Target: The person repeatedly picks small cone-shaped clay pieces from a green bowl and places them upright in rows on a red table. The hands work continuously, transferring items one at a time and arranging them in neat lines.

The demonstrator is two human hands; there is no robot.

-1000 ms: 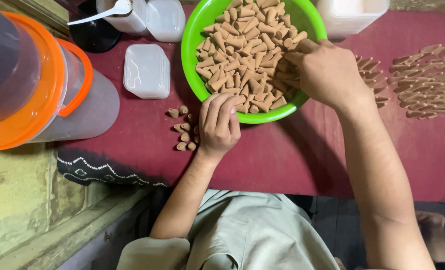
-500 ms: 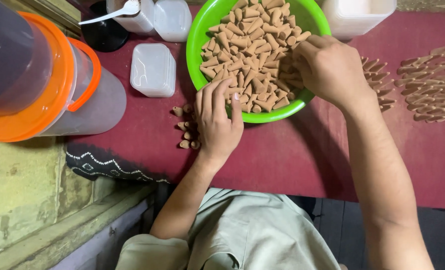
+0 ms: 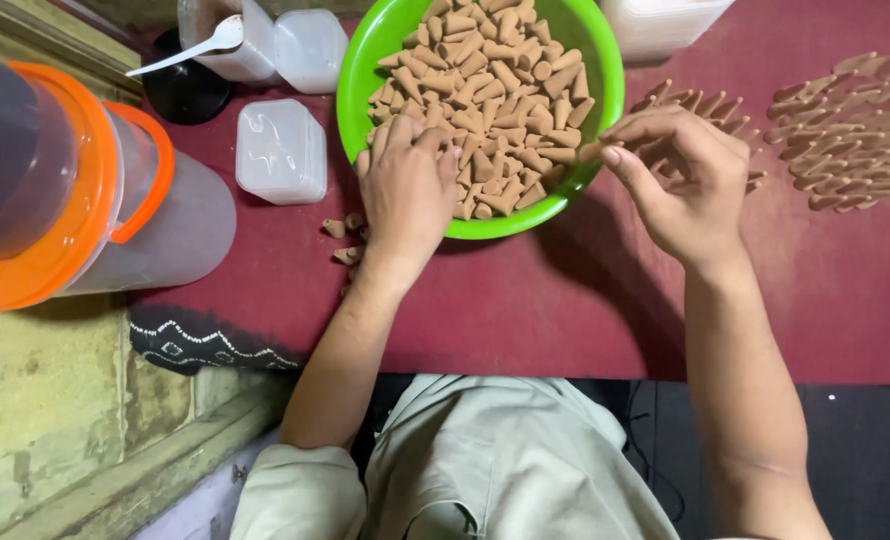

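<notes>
Cones (image 3: 485,95), small, tan and tapered, are filling a bright green bowl (image 3: 605,60) sitting on a dark red cloth (image 3: 525,310). The left hand (image 3: 405,195) is lying palm down over the bowl's near rim, fingers together and resting on the heap. The right hand (image 3: 680,180) is hovering just beside the bowl, fingertips pinching one cone at the rim. A few loose cones (image 3: 343,240) are lying by the left wrist. More are lying in rows (image 3: 845,130) to the right. Clear plastic tubs (image 3: 280,150) are standing to the left.
</notes>
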